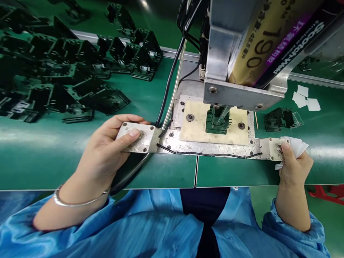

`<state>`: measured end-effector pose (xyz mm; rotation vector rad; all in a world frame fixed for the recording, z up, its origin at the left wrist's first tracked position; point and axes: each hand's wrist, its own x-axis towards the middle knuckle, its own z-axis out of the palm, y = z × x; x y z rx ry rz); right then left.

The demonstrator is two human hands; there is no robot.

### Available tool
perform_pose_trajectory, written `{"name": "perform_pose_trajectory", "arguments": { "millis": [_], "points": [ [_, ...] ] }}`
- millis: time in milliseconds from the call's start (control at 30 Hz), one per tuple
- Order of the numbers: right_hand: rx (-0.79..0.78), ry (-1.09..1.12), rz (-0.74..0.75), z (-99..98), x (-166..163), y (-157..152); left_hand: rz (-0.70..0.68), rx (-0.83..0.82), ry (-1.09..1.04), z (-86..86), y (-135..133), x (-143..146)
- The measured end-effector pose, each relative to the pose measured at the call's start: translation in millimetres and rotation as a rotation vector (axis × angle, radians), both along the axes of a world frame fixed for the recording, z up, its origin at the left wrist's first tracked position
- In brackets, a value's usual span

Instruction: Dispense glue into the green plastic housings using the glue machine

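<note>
My left hand point(107, 147) wraps round the metal button box point(147, 138) at the left end of the machine's base, its thumb lying on the box's face over the button. At the other end, my right hand point(295, 165) is closed at the right button box point(272, 148), thumb on its round button. A crumpled white wipe point(295, 146) is tucked in those same fingers. Between my hands, a small green circuit board part point(212, 125) sits in the cream fixture plate point(188, 130). A clear nozzle point(223, 115) points down at it from the dispenser.
A glue cartridge point(268, 43) in a metal bracket point(242, 95) hangs over the fixture. Many dark board assemblies point(145, 57) crowd the left bench. At right lie another assembly point(279, 119), white paper squares point(303, 96) and a thin stick point(256, 120). Cables point(172, 79) run beside the fixture.
</note>
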<state>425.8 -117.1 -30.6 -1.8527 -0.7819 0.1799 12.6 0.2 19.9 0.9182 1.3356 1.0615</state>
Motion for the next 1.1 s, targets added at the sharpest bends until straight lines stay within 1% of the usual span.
{"name": "perform_pose_trajectory", "arguments": {
  "millis": [200, 333, 600, 700, 800, 1000, 1100],
  "points": [
    [0.017, 0.046, -0.022, 4.3, -4.0, 2.6, -0.004, -0.009, 0.006, 1.4, -0.2, 0.5],
    [-0.001, 0.088, -0.028, 7.0, -4.4, 2.6, 0.013, -0.025, 0.013, 3.4, 0.1, 2.6],
    [0.041, 0.031, -0.016, 10.6, -3.2, 5.0, 0.022, 0.041, 0.028, 6.6, -0.5, 9.8],
    [0.013, -0.014, 0.000, 10.6, -2.3, 4.6, 0.032, 0.062, 0.031, 7.4, -1.7, 11.5],
    [0.009, -0.024, 0.014, 10.3, -2.0, 4.2, 0.034, 0.054, 0.034, 7.2, -2.2, 11.3],
    [0.076, 0.019, 0.023, 10.2, -3.0, 5.6, 0.021, 0.047, 0.030, 6.9, -1.0, 9.6],
    [0.062, 0.028, 0.013, 10.2, -3.4, 5.0, 0.018, 0.034, 0.039, 6.4, -0.9, 9.1]
  ]
}}
